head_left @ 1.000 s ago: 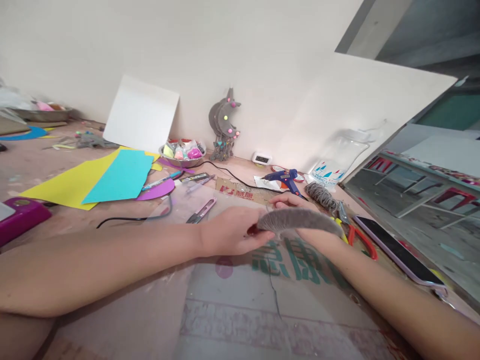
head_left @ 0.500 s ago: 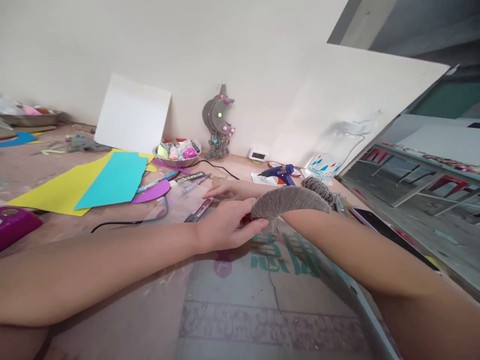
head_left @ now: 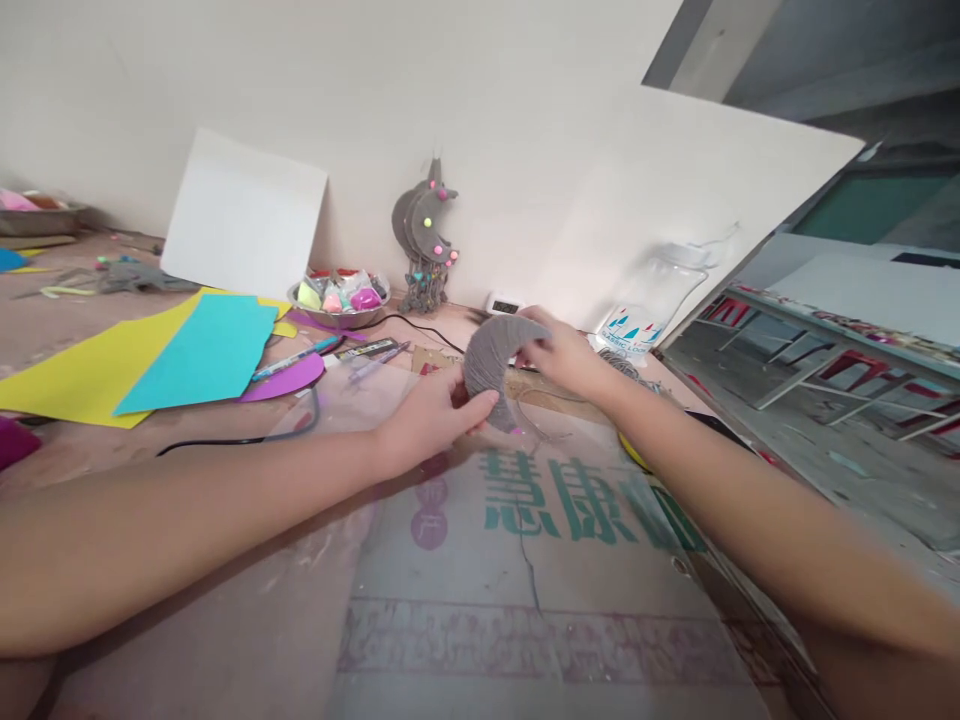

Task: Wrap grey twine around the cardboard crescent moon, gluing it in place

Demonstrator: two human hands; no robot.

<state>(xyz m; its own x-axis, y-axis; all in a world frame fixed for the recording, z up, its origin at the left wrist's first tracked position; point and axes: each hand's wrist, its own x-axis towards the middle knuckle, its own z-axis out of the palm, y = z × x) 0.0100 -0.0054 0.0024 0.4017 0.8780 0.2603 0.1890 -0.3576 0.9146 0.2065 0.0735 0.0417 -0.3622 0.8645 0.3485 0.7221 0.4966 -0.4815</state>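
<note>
A crescent moon shape [head_left: 489, 362] wrapped in grey yarn is held up above the plastic-covered table. My left hand [head_left: 429, 418] pinches its lower left edge, with the thumb across the front. At the upper tip, my right hand [head_left: 568, 356] has its fingers curled against the crescent; part of those fingers is hidden. A loose strand of yarn [head_left: 544, 433] trails below the shape. Beneath lies a clear plastic sheet [head_left: 465, 625] with green characters printed on it.
Against the wall hangs a finished-looking grey moon ornament [head_left: 425, 235] with coloured balls. Around it are a bowl of clay packets [head_left: 341, 318], a white clock [head_left: 505, 304] and a clear jar [head_left: 649, 295]. Turquoise paper [head_left: 202, 355], pens [head_left: 296, 358] and a black cable [head_left: 217, 440] lie left.
The crescent has swung from a flat arch to a more upright position. My right hand has come from beyond my left hand to the crescent's upper tip. The view has shifted slightly.
</note>
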